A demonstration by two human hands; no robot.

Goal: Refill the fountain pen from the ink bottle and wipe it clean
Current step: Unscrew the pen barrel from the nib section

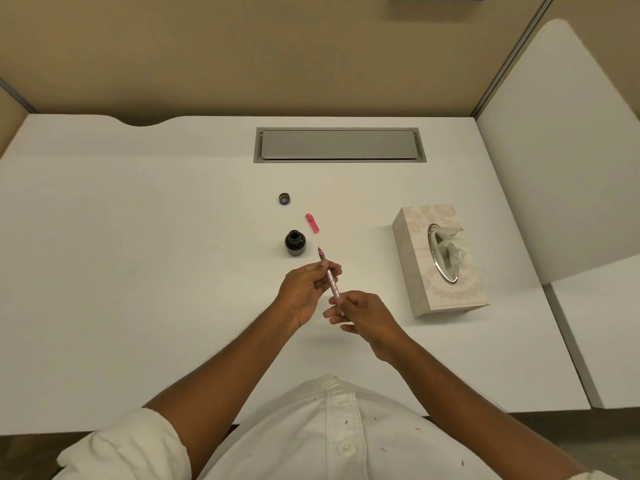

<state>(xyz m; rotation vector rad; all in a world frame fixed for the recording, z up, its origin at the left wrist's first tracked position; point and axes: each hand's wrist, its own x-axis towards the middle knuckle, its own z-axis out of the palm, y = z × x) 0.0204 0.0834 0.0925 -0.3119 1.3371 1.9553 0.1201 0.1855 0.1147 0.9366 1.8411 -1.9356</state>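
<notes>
I hold a slim pink fountain pen (331,283) above the white desk, nib pointing away from me. My left hand (304,292) grips its front part near the nib. My right hand (363,315) pinches its rear end. The open dark ink bottle (295,243) stands just beyond and left of the nib, not touching it. Its round cap (284,199) lies farther back. The pink pen cap (312,223) lies to the right of the bottle.
A patterned tissue box (440,261) with a tissue sticking out stands at the right. A grey cable hatch (339,145) is set into the white desk (138,254) at the back. Beige partition walls enclose the desk.
</notes>
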